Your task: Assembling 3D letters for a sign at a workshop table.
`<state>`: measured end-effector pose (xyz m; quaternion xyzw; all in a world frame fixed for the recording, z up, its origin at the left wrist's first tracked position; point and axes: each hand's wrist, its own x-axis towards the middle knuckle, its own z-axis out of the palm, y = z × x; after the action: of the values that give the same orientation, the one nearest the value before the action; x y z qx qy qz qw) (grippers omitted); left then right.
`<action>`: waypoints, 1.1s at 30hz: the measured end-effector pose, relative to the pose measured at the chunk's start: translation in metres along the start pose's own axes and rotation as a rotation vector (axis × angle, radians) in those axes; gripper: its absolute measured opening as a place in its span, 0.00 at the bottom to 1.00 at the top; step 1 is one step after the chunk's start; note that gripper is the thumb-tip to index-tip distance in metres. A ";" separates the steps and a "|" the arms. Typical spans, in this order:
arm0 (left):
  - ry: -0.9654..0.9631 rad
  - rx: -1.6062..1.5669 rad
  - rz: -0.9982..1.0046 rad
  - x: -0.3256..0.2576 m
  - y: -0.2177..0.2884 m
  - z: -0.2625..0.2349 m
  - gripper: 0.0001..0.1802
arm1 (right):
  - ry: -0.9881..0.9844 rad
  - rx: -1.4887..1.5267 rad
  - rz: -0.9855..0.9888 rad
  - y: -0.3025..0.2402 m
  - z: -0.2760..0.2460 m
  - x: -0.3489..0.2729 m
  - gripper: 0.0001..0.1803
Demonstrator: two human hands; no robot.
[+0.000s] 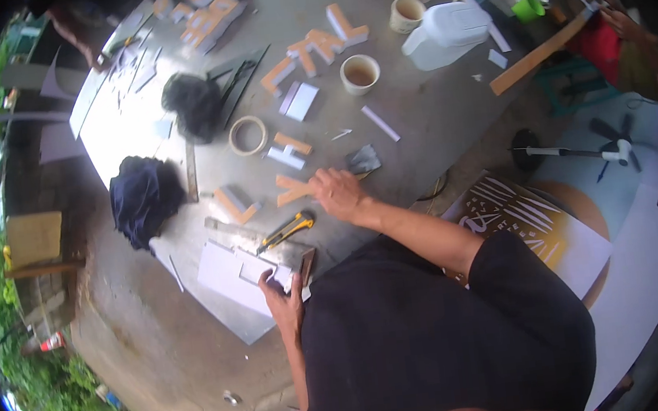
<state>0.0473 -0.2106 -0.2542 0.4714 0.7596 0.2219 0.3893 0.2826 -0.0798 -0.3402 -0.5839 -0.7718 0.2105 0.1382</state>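
My right hand (340, 194) is closed on the end of a forked block letter (291, 187) with tan sides, low over the metal table (321, 133). To the lower left, my left hand (281, 294) has its thumb and fingers around the near end of a small white piece with a dark outline (253, 268). That piece lies over a white sheet (218, 267) at the table's near edge; its held end is partly hidden. A yellow utility knife (286, 231) rests between my hands. Close by are an angled block letter (236, 205) and a white block letter (287, 157).
Farther off are a tape roll (248, 135), a cup of brown liquid (360, 74), a white jug (447, 34) and several block letters (315, 51). Dark cloth (146, 200) lies at the left edge. At right, another person's hand (621, 24) holds a tan strip (543, 53), near a fan (619, 148).
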 end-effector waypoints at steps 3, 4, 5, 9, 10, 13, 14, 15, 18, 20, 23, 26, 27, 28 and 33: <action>-0.030 -0.096 -0.065 -0.003 -0.009 0.000 0.32 | 0.008 0.026 -0.021 -0.005 0.004 -0.002 0.08; -0.036 -0.127 -0.059 -0.001 -0.013 0.002 0.31 | 0.019 0.002 -0.010 -0.006 0.007 -0.003 0.08; -0.057 -0.147 -0.071 0.000 -0.015 0.002 0.31 | 0.050 -0.022 0.023 -0.009 0.011 -0.004 0.08; -0.137 -0.083 -0.038 0.013 -0.011 0.006 0.32 | 0.065 -0.003 -0.004 -0.003 0.015 -0.003 0.11; -0.122 -0.049 0.004 0.017 -0.011 0.007 0.32 | 0.055 0.014 -0.005 -0.005 0.013 -0.002 0.12; -0.159 -0.009 0.042 0.024 0.016 0.009 0.33 | 0.030 0.059 0.059 0.002 -0.001 -0.010 0.13; -0.158 0.027 0.055 0.024 0.029 0.008 0.33 | 0.032 0.066 0.085 0.005 -0.003 -0.012 0.14; -0.148 0.088 0.134 0.026 0.024 0.006 0.31 | 0.006 0.076 0.097 0.004 -0.004 -0.013 0.15; -0.125 0.030 0.043 0.025 0.022 0.003 0.34 | 0.001 0.112 0.068 0.006 -0.009 -0.016 0.18; -0.100 0.059 -0.001 0.020 0.021 0.000 0.37 | 0.014 0.120 0.054 0.003 -0.014 -0.017 0.20; -0.099 0.057 -0.040 0.019 -0.004 -0.003 0.38 | 0.022 0.148 0.061 -0.001 -0.023 -0.019 0.22; -0.077 0.050 -0.014 0.018 -0.007 -0.001 0.37 | 0.094 0.142 0.056 0.004 -0.030 -0.019 0.24; -0.085 0.034 -0.021 0.018 -0.008 -0.001 0.36 | 0.084 0.159 0.060 0.005 -0.034 -0.019 0.24; -0.083 0.034 -0.026 0.018 -0.009 -0.001 0.36 | 0.076 0.177 0.065 0.005 -0.038 -0.017 0.24; -0.065 0.016 -0.052 0.019 -0.002 0.000 0.36 | 0.120 0.191 0.062 0.006 -0.061 -0.005 0.24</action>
<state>0.0410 -0.1942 -0.2628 0.4616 0.7602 0.1901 0.4158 0.3166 -0.0731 -0.2900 -0.6033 -0.7200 0.2520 0.2329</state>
